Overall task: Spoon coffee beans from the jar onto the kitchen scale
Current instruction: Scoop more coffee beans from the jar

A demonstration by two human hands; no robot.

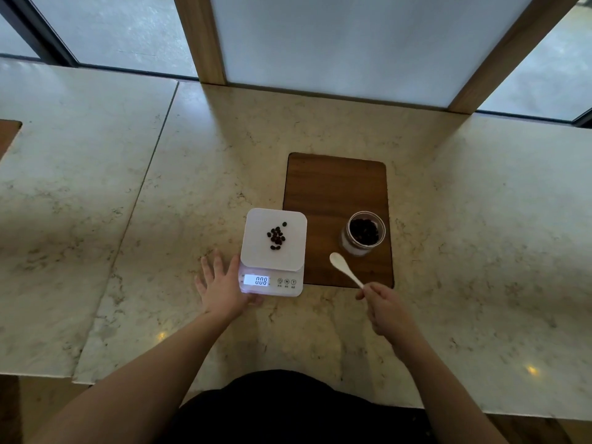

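Now you face a marble counter (320,129) below frosted windows (336,43). Your left hand (221,288) lies spread, fingers open, against the scale (272,251); your right hand (387,310) pinches the spoon (344,270).

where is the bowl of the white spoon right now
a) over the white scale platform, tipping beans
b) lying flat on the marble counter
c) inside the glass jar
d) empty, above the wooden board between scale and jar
d: the right hand holds the white spoon by its handle end, and its bowl looks empty, over the dark wooden board, between the white kitchen scale and the clear glass jar.
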